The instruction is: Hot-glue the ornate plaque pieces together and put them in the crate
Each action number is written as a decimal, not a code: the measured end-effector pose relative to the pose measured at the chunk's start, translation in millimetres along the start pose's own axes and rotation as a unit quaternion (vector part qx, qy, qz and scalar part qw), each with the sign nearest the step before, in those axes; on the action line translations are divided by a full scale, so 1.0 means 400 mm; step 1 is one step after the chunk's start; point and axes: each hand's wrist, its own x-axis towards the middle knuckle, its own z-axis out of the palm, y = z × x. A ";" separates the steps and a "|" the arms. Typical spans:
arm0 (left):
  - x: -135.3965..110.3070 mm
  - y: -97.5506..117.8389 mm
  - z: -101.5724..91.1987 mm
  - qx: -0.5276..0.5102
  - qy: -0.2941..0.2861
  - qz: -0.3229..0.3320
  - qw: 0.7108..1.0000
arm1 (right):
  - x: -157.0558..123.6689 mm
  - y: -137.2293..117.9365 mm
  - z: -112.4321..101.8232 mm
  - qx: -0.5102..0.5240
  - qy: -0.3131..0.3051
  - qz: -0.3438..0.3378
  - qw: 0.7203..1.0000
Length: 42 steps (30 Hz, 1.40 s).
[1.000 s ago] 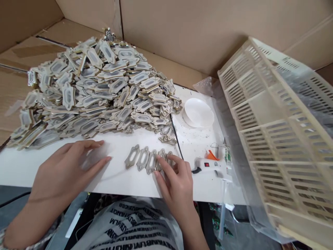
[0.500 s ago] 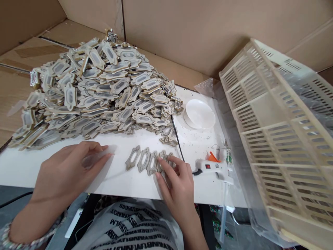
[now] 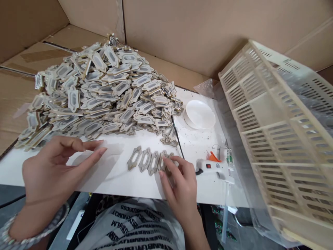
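Note:
My left hand (image 3: 53, 168) hovers just above the white table (image 3: 117, 180), thumb and fingers pinching a clear plastic sleeve (image 3: 109, 152) that trails to the right. A short overlapping row of flat, ornate beige pieces with grey centres (image 3: 145, 161) lies near the front edge. My right hand (image 3: 180, 178) has its curled fingertips on the right end of that row, covering the last pieces. A big heap of the same pieces (image 3: 99, 86) fills the table's back left.
A white glue gun (image 3: 215, 167) with a black cord (image 3: 177, 135) lies right of my right hand. Behind it sits a shallow white dish (image 3: 199, 114). A tilted cream slatted crate (image 3: 281, 132) fills the right side. Cardboard walls (image 3: 195, 31) close the back.
My left hand has lifted and drawn back to the left with the clear sleeve, fingers more curled. My right hand stays on the end of the row.

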 end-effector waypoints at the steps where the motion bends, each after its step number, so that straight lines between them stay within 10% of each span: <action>1: 0.003 0.010 0.006 -0.035 -0.001 -0.009 0.999 | 0.005 -0.006 -0.001 0.004 0.009 -0.001 1.000; 11: 0.018 0.107 0.070 -0.326 -0.101 -0.316 0.885 | 0.114 -0.130 0.030 0.091 0.028 -0.084 0.992; 20: -0.013 0.112 0.096 -0.386 -0.185 -0.305 0.851 | 0.162 -0.144 0.057 0.126 0.087 -0.080 0.985; 42: -0.025 0.090 0.078 -0.395 -0.298 -0.304 0.814 | 0.143 -0.115 0.019 0.171 0.007 -0.059 0.983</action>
